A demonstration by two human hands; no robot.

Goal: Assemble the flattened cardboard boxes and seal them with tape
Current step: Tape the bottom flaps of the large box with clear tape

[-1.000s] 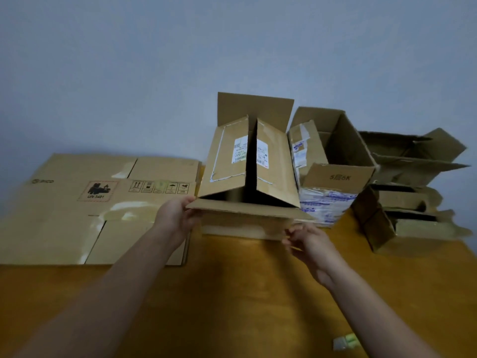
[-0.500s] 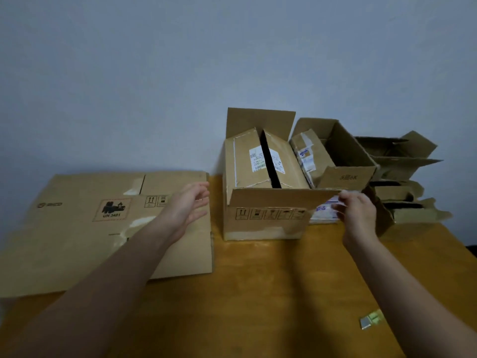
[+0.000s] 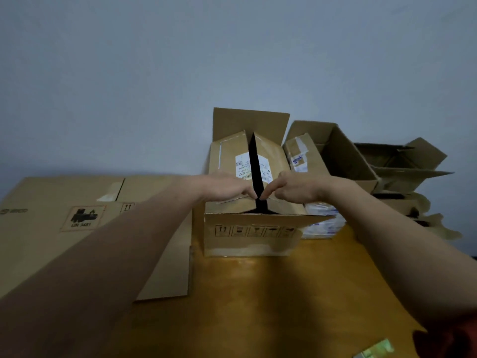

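Left hand and right hand, fingers straight, press the box's flaps; likely light, springy; grip along flap edges.

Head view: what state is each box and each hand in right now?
Brown cardboard box with white label, upright, two flaps folded in with a gap, far flap up, unsealed.
Left hand, presses the left flap.
Right hand, presses the right flap.
Large flattened cardboard box, lying flat, unassembled.
Open cardboard box behind, open, unsealed.
Stacked cardboard boxes at far right, open, flaps loose.
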